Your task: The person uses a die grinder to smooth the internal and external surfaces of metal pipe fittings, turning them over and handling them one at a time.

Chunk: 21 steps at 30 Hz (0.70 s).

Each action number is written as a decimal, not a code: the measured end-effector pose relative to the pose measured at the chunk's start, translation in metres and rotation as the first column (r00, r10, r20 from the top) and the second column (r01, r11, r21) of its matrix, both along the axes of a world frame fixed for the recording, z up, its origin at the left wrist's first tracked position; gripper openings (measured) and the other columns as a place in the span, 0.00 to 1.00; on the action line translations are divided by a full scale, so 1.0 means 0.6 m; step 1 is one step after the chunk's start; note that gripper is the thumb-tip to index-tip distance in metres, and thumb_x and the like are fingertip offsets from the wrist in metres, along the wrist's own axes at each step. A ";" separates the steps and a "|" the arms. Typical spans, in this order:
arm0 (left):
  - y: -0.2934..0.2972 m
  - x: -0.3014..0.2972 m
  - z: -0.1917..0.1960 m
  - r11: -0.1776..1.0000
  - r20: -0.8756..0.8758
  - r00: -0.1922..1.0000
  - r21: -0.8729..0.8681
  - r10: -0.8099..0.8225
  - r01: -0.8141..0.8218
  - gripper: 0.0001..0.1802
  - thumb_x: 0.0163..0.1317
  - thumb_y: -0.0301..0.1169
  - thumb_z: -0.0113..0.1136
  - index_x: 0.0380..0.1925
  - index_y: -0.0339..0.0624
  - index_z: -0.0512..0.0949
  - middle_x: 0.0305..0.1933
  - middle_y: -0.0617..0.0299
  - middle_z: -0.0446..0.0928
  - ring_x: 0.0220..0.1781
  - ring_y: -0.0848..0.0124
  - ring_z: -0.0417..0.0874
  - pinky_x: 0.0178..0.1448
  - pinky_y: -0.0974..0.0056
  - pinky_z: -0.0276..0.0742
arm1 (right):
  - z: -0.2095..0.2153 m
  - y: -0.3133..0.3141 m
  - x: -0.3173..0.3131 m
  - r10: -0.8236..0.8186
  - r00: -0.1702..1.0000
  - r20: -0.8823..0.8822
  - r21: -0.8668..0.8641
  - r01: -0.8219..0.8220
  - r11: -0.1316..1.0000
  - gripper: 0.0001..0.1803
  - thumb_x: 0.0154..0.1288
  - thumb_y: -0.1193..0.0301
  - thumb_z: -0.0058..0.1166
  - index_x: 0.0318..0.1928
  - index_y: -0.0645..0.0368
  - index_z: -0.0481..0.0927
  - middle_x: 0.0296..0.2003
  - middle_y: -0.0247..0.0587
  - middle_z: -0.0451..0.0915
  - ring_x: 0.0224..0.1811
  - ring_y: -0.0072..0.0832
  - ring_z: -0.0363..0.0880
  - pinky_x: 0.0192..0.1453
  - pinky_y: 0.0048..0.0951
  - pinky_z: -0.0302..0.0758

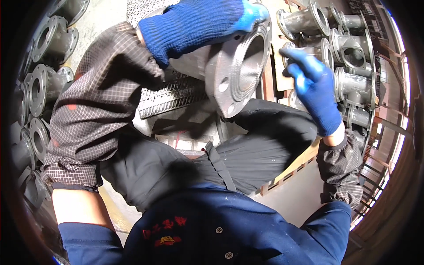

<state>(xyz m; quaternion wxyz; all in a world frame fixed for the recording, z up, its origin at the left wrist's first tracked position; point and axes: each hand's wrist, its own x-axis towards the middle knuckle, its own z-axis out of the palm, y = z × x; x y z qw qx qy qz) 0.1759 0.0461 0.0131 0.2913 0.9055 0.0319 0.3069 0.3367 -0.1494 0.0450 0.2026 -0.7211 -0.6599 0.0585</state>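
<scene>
A grey metal flanged pipe fitting (215, 75) is tilted in front of me, its round bore and ringed flange face turned to the right. My left hand (203, 24), in a blue knit glove with a coated front, reaches over the top and is closed on the upper flange rim; its fingertips are partly hidden. To the right of the flange, my right hand (316, 86), gloved the same way, is raised and apart from the fitting. Its fingers are loosely bent and spread, with nothing between them.
Several similar flanged fittings are stacked at left (46, 88) and at right (355, 86). A textured metal plate (170, 99) lies beneath the held fitting. My legs (260, 145) are spread close below it. A yellowish pallet edge (296, 165) lies beyond my right leg.
</scene>
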 end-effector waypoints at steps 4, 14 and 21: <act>0.003 -0.014 0.000 0.999 -0.044 0.999 -0.038 -0.019 0.017 0.17 0.62 0.33 0.56 0.49 0.41 0.78 0.42 0.58 0.80 0.43 0.71 0.81 0.49 0.68 0.78 | 0.022 0.022 0.021 -0.329 0.836 -0.440 -0.046 0.345 0.937 0.13 0.70 0.70 0.46 0.48 0.60 0.80 0.38 0.35 0.84 0.30 0.19 0.80 0.30 0.17 0.72; 0.051 -0.134 0.007 0.952 -0.238 0.971 -0.294 0.011 -0.083 0.17 0.62 0.34 0.56 0.50 0.41 0.78 0.42 0.59 0.80 0.43 0.73 0.81 0.49 0.69 0.78 | -0.137 0.047 -0.023 0.115 0.760 -0.639 0.141 -0.031 0.990 0.16 0.66 0.71 0.46 0.52 0.61 0.78 0.47 0.42 0.80 0.47 0.28 0.78 0.50 0.27 0.75; 0.083 -0.206 -0.014 0.850 -0.266 0.868 -0.222 0.419 -0.478 0.17 0.64 0.41 0.55 0.46 0.41 0.80 0.38 0.62 0.81 0.34 0.77 0.79 0.40 0.71 0.75 | -0.134 0.074 -0.100 0.127 0.656 -0.744 0.189 0.024 0.982 0.19 0.61 0.73 0.50 0.53 0.67 0.75 0.41 0.44 0.79 0.36 0.28 0.74 0.38 0.22 0.70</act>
